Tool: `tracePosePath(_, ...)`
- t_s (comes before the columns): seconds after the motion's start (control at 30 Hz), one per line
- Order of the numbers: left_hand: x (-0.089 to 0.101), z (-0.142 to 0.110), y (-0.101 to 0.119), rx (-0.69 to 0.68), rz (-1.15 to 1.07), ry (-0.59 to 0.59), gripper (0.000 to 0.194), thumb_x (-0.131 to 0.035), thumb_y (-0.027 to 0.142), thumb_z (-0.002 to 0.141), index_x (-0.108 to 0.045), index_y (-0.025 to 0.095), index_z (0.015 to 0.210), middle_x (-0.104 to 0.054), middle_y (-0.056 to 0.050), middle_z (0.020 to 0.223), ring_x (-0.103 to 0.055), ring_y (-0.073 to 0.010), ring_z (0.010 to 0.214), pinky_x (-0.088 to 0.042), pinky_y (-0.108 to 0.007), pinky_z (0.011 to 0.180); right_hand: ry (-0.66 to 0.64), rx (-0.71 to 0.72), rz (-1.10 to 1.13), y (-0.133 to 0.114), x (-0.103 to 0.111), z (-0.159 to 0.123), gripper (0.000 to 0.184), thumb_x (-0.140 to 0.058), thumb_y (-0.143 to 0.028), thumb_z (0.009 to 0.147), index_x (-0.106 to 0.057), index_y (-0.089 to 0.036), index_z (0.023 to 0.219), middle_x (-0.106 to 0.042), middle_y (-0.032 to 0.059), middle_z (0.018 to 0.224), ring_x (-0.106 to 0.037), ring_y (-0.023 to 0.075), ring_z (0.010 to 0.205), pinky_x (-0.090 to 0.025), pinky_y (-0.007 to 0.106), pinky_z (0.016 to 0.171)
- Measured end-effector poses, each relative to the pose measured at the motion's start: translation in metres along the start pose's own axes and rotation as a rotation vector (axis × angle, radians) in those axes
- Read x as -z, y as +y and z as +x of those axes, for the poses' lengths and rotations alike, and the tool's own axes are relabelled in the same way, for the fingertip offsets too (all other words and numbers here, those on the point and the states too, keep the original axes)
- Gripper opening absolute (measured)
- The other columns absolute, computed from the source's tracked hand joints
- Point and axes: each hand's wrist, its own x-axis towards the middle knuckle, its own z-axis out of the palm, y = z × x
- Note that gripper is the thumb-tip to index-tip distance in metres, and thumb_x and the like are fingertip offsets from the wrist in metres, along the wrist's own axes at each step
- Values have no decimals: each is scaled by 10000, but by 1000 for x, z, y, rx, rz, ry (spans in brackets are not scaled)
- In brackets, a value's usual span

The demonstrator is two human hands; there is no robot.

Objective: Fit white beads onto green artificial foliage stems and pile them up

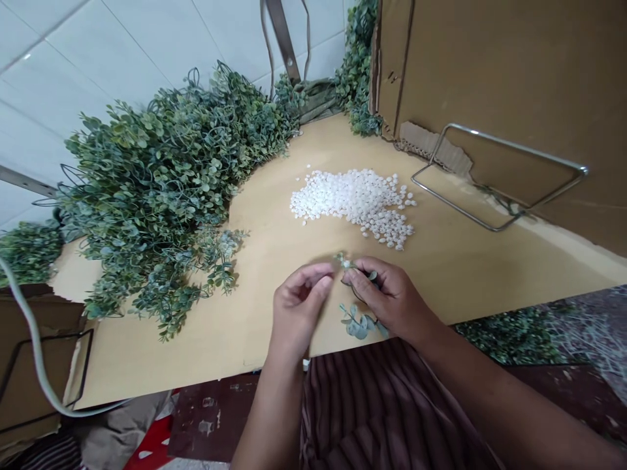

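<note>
My right hand point(385, 287) pinches a green artificial leaf sprig point(361, 325) near the front of the board. The sprig's leaves hang below the fingers, and a small leafy tip with a whitish piece shows above the thumb. Beside it on the left, my left hand point(302, 297) has its fingers curled, with thumb and forefinger close together; whatever may lie between them is hidden. Just beyond both hands spreads a pile of small white beads or caps point(350, 196), too small to name surely.
A large heap of artificial greenery point(166, 150) covers the board's left side. The tan board point(264, 261) carries everything. At the right stands a cardboard box point(499, 72) with a bent metal wire frame point(519, 147) in front. A white cable point(32, 326) runs along the left edge.
</note>
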Motion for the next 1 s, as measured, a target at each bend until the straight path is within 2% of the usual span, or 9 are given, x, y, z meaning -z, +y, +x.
tracePosePath(0.13, 11, -24, 12, -210, 238, -77, 183, -734, 310, 707, -742, 193, 847, -675, -33, 747, -603, -133, 707, -497, -238, 687, 9, -23, -41, 1, -3, 2, 249, -452, -272, 831, -408, -195, 598, -346, -52, 547, -378, 92, 524, -330, 220, 507)
tracePosePath(0.3, 2, -31, 19, -246, 340, -160, 49, -698, 198, 735, -733, 173, 759, -665, -36, 683, -604, -134, 660, -491, -235, 639, 36, 34, -149, 1, -4, -3, 204, -469, -273, 836, -454, -194, 649, -394, -43, 556, -422, 109, 523, -366, 231, 509)
tracePosePath(0.4, 4, -28, 20, -184, 297, -173, 49, -686, 191, 750, -730, 170, 743, -678, -43, 703, -621, -141, 687, -499, -238, 662, 83, 174, -346, -8, 12, -16, 160, -558, -304, 801, -562, -172, 890, -579, 54, 789, -554, 202, 766, -465, 325, 700)
tracePosePath(0.47, 9, -28, 22, -140, 275, -240, 51, -690, 196, 751, -735, 173, 751, -680, -42, 709, -625, -141, 686, -504, -237, 659, 131, 262, -465, -21, 26, -27, 327, -602, -313, 787, -545, -185, 1083, -586, 104, 1009, -534, 262, 986, -446, 394, 858)
tracePosePath(0.53, 12, -27, 25, -108, 256, -296, 55, -688, 198, 755, -739, 178, 760, -678, -38, 700, -624, -136, 672, -507, -230, 644, 180, 300, -496, -35, 36, -37, 384, -601, -288, 800, -510, -222, 1167, -547, 106, 1109, -501, 273, 1077, -420, 409, 925)
tracePosePath(0.6, 11, -27, 28, -94, 235, -320, 56, -681, 188, 761, -737, 183, 761, -686, -36, 708, -628, -133, 679, -508, -220, 641, 239, 336, -451, -46, 37, -44, 327, -573, -249, 819, -513, -243, 1140, -546, 106, 1095, -512, 271, 1064, -429, 405, 917)
tracePosePath(0.73, 0, -22, 30, -146, 200, -337, 78, -668, 149, 765, -730, 194, 781, -702, -29, 757, -636, -126, 724, -505, -208, 669, 52, 298, -409, -45, 18, -46, 238, -499, -196, 867, -502, -205, 1104, -622, 99, 980, -598, 230, 928, -500, 357, 791)
tracePosePath(0.8, -6, -18, 29, -155, 188, -320, 63, -675, 155, 758, -723, 188, 780, -701, -31, 766, -634, -131, 728, -505, -220, 673, 18, 261, -424, -36, 7, -43, 159, -477, -195, 882, -528, -177, 1032, -643, 89, 897, -621, 214, 850, -512, 340, 732)
tracePosePath(1.0, -18, -9, 20, -216, 244, -208, 53, -710, 222, 724, -712, 170, 733, -687, -42, 707, -604, -149, 682, -489, -268, 670, 116, 228, -422, -18, 2, -31, 135, -458, -225, 884, -576, -165, 855, -647, 76, 761, -610, 205, 724, -495, 332, 646)
